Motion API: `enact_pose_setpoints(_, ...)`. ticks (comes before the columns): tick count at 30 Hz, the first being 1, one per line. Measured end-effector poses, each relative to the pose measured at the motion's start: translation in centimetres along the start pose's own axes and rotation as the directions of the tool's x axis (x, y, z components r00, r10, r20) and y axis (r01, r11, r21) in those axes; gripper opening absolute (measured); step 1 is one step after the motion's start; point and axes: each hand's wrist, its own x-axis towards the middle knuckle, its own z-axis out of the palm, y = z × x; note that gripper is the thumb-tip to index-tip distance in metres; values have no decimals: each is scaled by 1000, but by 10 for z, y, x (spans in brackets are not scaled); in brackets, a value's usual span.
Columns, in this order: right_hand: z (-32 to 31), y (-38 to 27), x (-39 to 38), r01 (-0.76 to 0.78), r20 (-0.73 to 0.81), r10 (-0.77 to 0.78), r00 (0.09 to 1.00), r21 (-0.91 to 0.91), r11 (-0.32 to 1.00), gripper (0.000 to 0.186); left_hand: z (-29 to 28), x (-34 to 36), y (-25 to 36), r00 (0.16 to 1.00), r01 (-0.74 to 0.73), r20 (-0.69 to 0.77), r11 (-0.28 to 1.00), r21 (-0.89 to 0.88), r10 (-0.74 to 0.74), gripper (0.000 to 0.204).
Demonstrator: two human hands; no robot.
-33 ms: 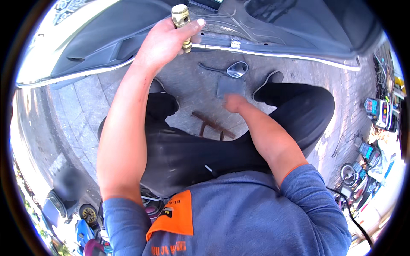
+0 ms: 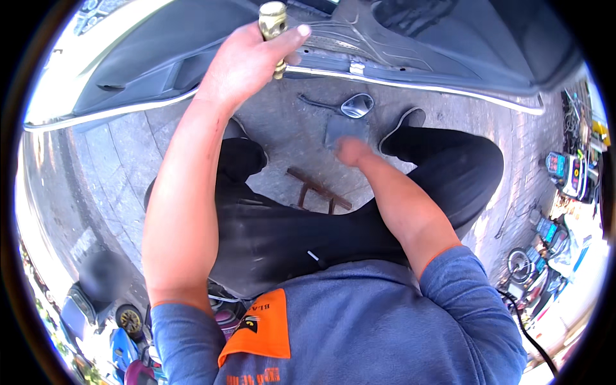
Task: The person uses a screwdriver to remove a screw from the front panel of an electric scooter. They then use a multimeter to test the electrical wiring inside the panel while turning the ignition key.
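Observation:
My left hand (image 2: 240,67) reaches up to the top of the picture, fingers wrapped around a brass-coloured cylindrical fitting (image 2: 273,19) with a hole in its side and a narrower lower end. It is held upright, in front of the dark panels of a vehicle (image 2: 192,64). Low between my knees, my right hand (image 2: 353,152) is closed, its fingers slightly blurred. The fingers overlap the near edge of a flat blue-grey square piece (image 2: 348,128); whether they grip it is unclear. Just beyond it, a mirror (image 2: 357,106) with a dark stem lies on the paving.
A pale metal strip (image 2: 449,92) runs along the vehicle's lower edge. A rusty brown metal frame (image 2: 317,187) stands between my legs. To the right lie a boxy device (image 2: 568,174), a spoked wheel (image 2: 520,264) and assorted clutter. Behind me on the left is a small wheel (image 2: 129,319).

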Motion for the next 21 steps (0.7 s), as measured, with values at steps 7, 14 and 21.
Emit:
enact_pose_setpoints(7, -43, 16, 102, -98, -257, 123, 958, 109, 989, 37, -18, 17, 12, 994, -113, 39, 949, 294, 106, 46)
enact_pose_setpoints(14, -18, 44, 182, -246, -445, 220, 868, 1, 969, 40, 27, 3, 1, 895, -293, 438, 850, 437, 83, 29)
enact_pose_setpoints(21, -39, 40, 203, -363, -346, 298, 889, -138, 922, 41, 33, 7, -4, 866, -340, 487, 850, 402, 116, 31)
